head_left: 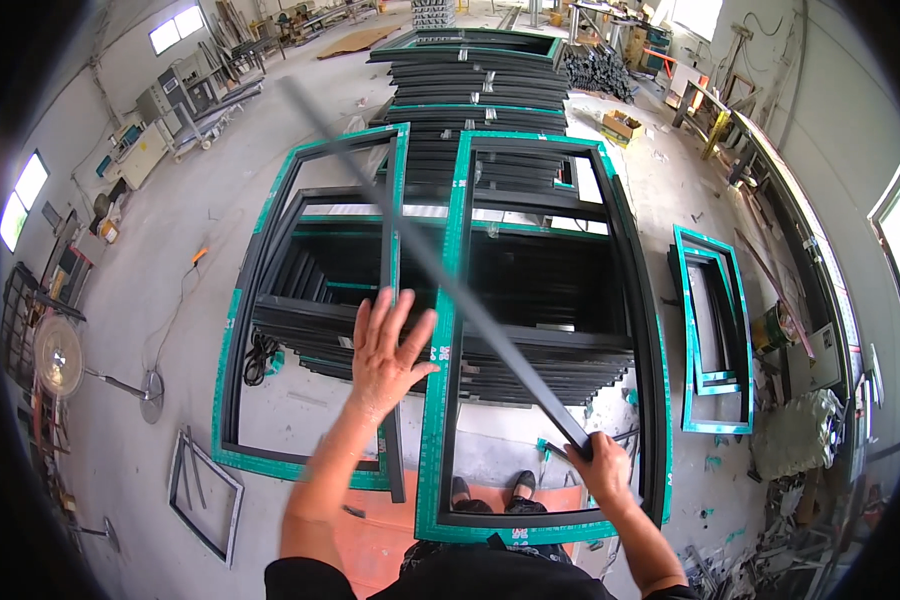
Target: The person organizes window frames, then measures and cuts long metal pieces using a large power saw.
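Head view, left to right: pedestal fan (60, 357) at the left edge of the frame, round head tilted up. Thin-barred frame (236, 525) flat on the floor, lower left. Orange-handled tool (200, 256) on the floor above it, cord trailing down. Green-taped left frame (232, 380) left of centre, lying over a stack of dark frames; black coiled cable (260, 360) shows through its opening.

My left hand (385, 350) is near centre, empty, fingers spread, over the left frame's right side bar; can't tell if it touches. Orange-red mat (370, 545) at bottom centre.

Right frame (442, 380), also green-taped, is just beside the left one, a narrow gap between. Dark bar (480, 318) runs diagonally across both, upper left to lower right, far end blurred. My right hand (605, 470), lower right of centre, has its fingers closed around the bar's lower end. Can't tell if the bar rests on either frame.

Tall stack (480, 85) of dark frames at top centre, yellowish box (622, 127) just right of it. Smaller green-edged frames (745, 350) overlap on the floor at right.
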`<act>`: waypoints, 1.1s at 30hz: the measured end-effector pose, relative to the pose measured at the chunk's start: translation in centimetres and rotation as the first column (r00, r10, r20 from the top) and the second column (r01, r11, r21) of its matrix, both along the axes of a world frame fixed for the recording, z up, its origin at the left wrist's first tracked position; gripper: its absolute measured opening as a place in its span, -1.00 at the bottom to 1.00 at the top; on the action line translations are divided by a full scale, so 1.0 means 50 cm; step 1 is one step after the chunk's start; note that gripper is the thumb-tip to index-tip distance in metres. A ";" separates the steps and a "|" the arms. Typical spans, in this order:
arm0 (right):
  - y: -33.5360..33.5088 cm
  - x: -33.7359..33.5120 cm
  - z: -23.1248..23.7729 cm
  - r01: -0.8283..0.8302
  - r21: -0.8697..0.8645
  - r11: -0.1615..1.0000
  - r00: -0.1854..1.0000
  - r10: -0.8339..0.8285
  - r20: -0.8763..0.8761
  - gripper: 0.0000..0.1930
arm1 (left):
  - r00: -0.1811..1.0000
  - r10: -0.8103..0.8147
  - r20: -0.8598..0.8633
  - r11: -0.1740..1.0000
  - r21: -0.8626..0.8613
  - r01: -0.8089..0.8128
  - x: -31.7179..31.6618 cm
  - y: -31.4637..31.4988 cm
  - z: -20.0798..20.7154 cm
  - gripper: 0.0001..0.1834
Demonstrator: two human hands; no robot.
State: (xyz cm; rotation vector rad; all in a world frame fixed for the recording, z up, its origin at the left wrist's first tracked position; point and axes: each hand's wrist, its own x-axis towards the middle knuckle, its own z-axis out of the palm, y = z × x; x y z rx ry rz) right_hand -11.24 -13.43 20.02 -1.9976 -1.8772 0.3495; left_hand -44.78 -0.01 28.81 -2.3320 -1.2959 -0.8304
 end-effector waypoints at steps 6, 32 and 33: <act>0.003 0.206 0.103 -0.387 0.207 0.899 0.859 0.269 0.436 -0.70 | 0.939 -0.044 -0.340 0.985 0.142 0.097 -0.171 -0.008 0.087 -0.80; 0.274 -0.352 -0.081 0.087 -0.156 0.984 0.122 -0.166 -0.979 -0.70 | 0.826 0.557 0.084 0.297 -0.949 -0.104 0.111 -0.402 -0.143 -0.43; 0.239 -0.373 -0.097 0.062 -0.201 0.978 0.143 -0.208 -0.968 -0.64 | 0.813 0.582 0.009 0.256 -0.951 -0.173 0.121 -0.403 -0.166 -0.44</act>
